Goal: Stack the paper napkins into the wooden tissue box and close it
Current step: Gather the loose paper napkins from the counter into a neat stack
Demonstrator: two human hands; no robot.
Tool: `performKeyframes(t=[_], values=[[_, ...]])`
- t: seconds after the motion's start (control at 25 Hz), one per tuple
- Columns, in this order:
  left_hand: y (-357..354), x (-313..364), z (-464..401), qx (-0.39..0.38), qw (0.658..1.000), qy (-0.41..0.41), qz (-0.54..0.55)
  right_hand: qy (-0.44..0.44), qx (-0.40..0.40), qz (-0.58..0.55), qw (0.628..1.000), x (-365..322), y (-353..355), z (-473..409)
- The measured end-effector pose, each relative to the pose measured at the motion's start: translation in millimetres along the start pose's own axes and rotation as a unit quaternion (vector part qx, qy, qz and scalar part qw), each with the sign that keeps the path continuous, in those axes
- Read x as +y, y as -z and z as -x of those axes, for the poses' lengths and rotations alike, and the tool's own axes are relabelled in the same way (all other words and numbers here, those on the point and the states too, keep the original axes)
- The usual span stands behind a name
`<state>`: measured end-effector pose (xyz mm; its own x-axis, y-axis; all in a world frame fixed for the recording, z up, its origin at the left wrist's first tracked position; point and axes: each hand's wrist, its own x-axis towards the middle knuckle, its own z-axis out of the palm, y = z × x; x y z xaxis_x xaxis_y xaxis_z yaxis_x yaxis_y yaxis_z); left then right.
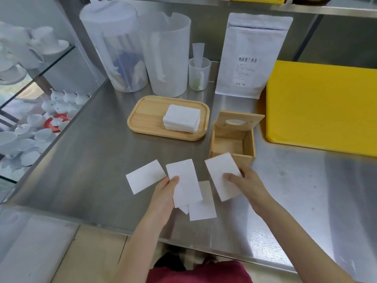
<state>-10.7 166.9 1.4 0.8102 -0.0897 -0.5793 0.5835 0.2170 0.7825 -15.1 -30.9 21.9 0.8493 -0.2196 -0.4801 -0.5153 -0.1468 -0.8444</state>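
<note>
While the hinged lid of the square wooden tissue box [232, 139] stands tipped back at one o'clock, you have its cavity open and, as far as shows, empty. Your right hand [247, 183] is closed on a white folded paper napkin [223, 176], thumb on top and fingers beneath, with its far corner overlapping the box's near wall, likely lined up to go in. Your left hand [166, 194] pinches a second white napkin [184, 184] by its near edge, probably ready as the next one. Loose napkins lie flat on the steel worktop [91, 170]: one at nine o'clock of your left hand [145, 176], another beneath, between both hands [203, 207]. The main stack of napkins [181, 118] waits on the oval wooden tray [146, 119] at eleven o'clock of the box.
</note>
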Motion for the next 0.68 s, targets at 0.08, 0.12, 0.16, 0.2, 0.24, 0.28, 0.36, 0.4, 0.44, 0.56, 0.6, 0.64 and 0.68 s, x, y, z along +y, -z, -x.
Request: performKeyframes(t=[0.08, 0.12, 0.16, 0.2, 0.24, 0.28, 0.36, 0.4, 0.44, 0.56, 0.6, 0.64, 0.68], values=[[0.4, 0.1, 1.3, -0.011, 1.0, 0.003, 0.02, -0.016, -0.065, -0.151, 0.986, -13.8, -11.1, 12.5], [0.9, 0.0, 2.3, -0.019, 0.999, 0.003, 0.03, -0.016, -0.09, -0.176, 0.98, -16.8, -19.4, 15.7], [0.9, 0.3, 3.6, -0.028, 0.999, 0.002, 0.039, -0.007, -0.106, -0.164, 0.981, -17.6, -28.5, 17.6], [1.5, 0.3, 5.1, -0.034, 0.999, -0.001, 0.04, 0.007, -0.111, -0.129, 0.985, -18.8, -38.3, 20.3], [2.1, 0.5, 6.3, -0.037, 0.999, -0.004, 0.035, 0.02, -0.107, -0.086, 0.99, -18.6, -47.5, 22.3], [3.0, 0.9, 7.7, -0.033, 0.999, -0.007, 0.027, 0.03, -0.098, -0.052, 0.993, -18.3, -55.8, 24.2], [2.9, 3.7, 10.2, -0.025, 0.999, -0.003, 0.027, 0.048, -0.074, -0.02, 0.996, -15.0, -65.4, 24.2], [2.7, 5.1, 11.4, -0.02, 0.999, 0.005, 0.04, 0.057, -0.062, -0.005, 0.996, -13.8, -68.3, 23.4], [3.7, 5.5, 12.0, -0.016, 0.998, 0.014, 0.055, 0.065, -0.05, 0.014, 0.997, -13.3, -70.0, 22.4], [8.9, 4.4, 14.9, -0.017, 0.997, 0.01, 0.076, 0.088, -0.046, 0.07, 0.993, -13.7, -74.0, 19.7], [11.5, 3.4, 15.6, -0.019, 0.997, 0.002, 0.076, 0.094, -0.051, 0.077, 0.991, -14.4, -75.6, 20.0], [13.6, 3.4, 16.4, -0.021, 0.997, -0.005, 0.076, 0.099, -0.055, 0.08, 0.99, -14.5, -77.0, 20.3], [15.8, 3.0, 16.9, -0.02, 0.997, -0.01, 0.073, 0.102, -0.059, 0.082, 0.99, -14.7, -78.7, 21.0]])
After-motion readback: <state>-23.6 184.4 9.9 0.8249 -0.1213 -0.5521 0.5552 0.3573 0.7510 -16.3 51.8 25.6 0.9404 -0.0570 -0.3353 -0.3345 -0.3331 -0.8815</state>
